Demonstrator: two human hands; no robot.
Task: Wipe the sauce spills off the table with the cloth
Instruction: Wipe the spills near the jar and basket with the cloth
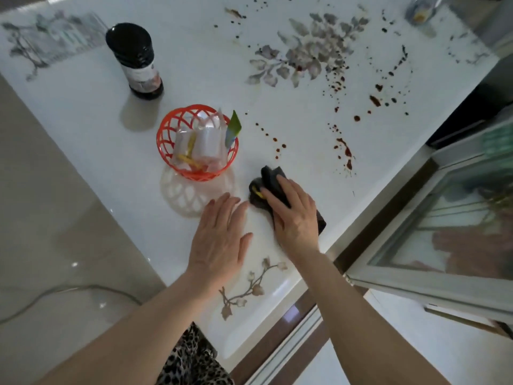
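Note:
A dark cloth [270, 179] with a yellow mark lies bunched on the white glossy table [97, 112]. My right hand [291, 215] rests on top of it, fingers curled over it. My left hand [222, 237] lies flat on the table just left of the cloth, fingers apart, holding nothing. Brown sauce spills [345, 151] dot the table beyond the cloth: a drop trail [273, 140] close to it and many splatters [374, 100] farther to the right and back.
An orange plastic basket [166, 151] with clear packets stands left of the cloth. A dark sauce bottle [136, 59] stands behind it. A glass-doored cabinet [444, 232] borders the table's right edge. Grey flower prints [305, 51] decorate the tabletop.

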